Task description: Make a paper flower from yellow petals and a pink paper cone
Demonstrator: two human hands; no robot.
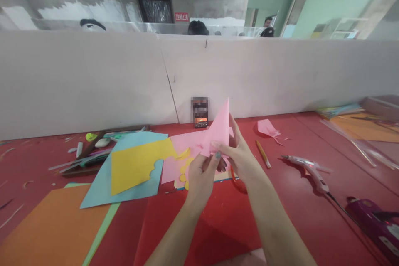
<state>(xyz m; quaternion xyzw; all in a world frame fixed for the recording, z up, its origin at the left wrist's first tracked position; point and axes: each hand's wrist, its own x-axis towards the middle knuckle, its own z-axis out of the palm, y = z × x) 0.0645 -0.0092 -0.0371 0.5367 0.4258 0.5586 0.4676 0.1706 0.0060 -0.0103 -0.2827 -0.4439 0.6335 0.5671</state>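
Observation:
A folded pink sheet of paper (220, 126), tapering to a point at the top, is held upright between both hands above the table. My left hand (202, 170) pinches its lower edge, thumb pointing up. On the right side, my right hand (238, 151) grips the same paper with its thumb across the front and fingers behind. Beneath the hands lie a flat pink sheet (174, 170) and small yellow paper cutouts (183, 178). Part of a red-orange scissors-like handle (238, 183) shows by the right wrist; the rest is hidden.
A propped phone (201, 118) leans against the white partition (124, 79). Left are yellow (131, 168), blue (93, 193) and orange (59, 224) sheets and a tool tray (87, 170). Right are a pencil-like stick (263, 154), a glue gun (307, 168), pink scraps (267, 128) and a purple tool (370, 220).

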